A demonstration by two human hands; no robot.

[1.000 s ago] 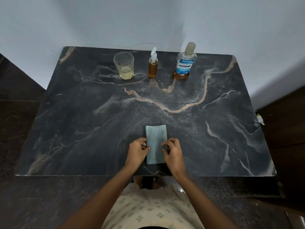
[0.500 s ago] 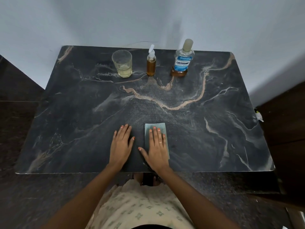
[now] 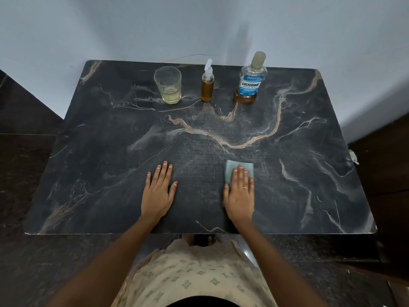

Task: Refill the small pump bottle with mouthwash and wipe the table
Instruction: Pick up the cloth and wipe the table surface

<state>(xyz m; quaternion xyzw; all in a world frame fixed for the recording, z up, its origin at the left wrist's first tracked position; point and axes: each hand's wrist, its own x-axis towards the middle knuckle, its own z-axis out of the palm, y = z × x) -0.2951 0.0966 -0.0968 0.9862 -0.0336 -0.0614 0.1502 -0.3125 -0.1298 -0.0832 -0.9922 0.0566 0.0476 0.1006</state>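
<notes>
Both bare arms rise from the lower edge of the frame and slant inward, the wrists crossing the near edge of the table (image 3: pixel 88 173). The left hand (image 3: pixel 157 193) lies palm down just left of centre, its fingers (image 3: pixel 163 173) straight and close together, thumb spread out to the right. The right hand (image 3: pixel 240 196) lies palm down right of centre, well apart from the left, fingers straight and together, pressing flat on a folded cloth (image 3: pixel 230 167), thumb alongside. A thin ring (image 3: pixel 245 187) sits on its ring finger. The nails of both hands are painted orange.
</notes>
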